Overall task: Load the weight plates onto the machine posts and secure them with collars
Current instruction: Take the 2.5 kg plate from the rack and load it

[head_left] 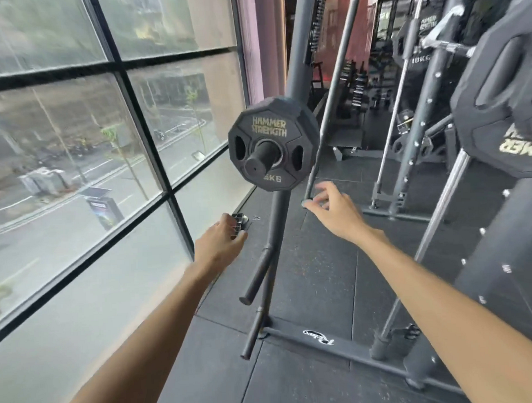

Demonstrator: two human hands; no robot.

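A small black Hammer Strength weight plate (272,147) sits on the upper post (262,160) of a dark upright rack. The post's end sticks out bare in front of the plate. My left hand (221,239) is below and left of the plate, fingers closed around a black ribbed collar (240,225). My right hand (334,211) hovers open just right of the plate's lower edge, fingers spread, near a slanted grey bar. Two lower posts (258,277) on the same upright carry nothing.
A tall window (106,146) with dark frames fills the left side, close to the rack. A large black plate (503,111) hangs on a machine at the right. Grey frame tubes (333,343) run along the black rubber floor. A small metal clip (255,218) lies by the window.
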